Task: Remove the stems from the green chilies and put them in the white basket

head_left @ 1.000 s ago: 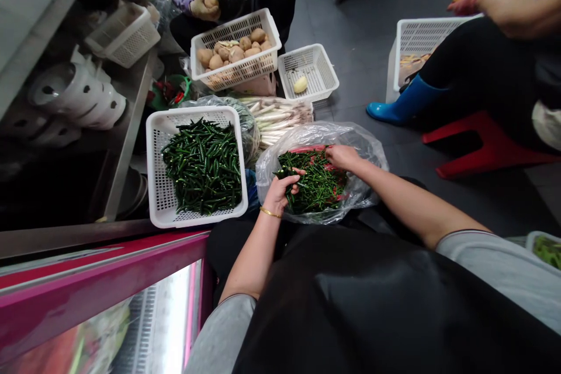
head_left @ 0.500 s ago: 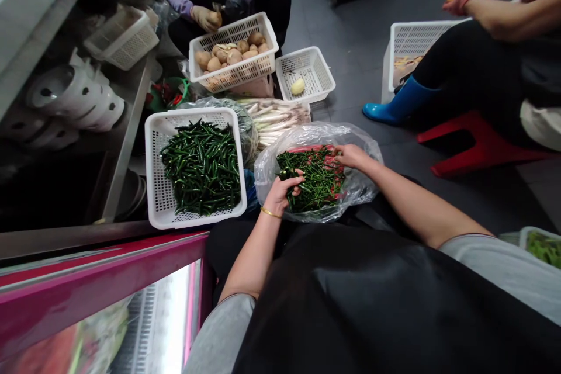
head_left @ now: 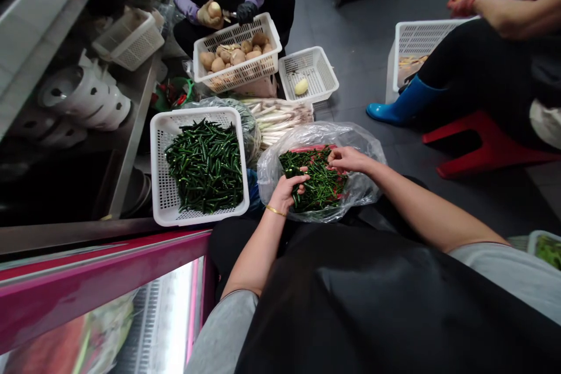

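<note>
In front of my lap, an open clear plastic bag holds a pile of thin green stems over something red. My left hand, with a gold bracelet at its wrist, is closed around a few dark green chili peppers at the bag's left side. Over the far right part of the pile is my right hand, its fingertips pinched together; what they hold is too small to make out. To the left stands a white plastic basket heaped with green chili peppers.
Beyond the bag lie long white-stalked vegetables. Further off, a co-worker peels a potato above a basket of potatoes. A smaller basket holds one peeled potato. A blue boot and red stool are at right, metal shelving at left.
My right hand has shifted slightly left over the stems. My left hand keeps its grip on the chili peppers. The far co-worker has raised the potato. The whole view has drifted slightly.
</note>
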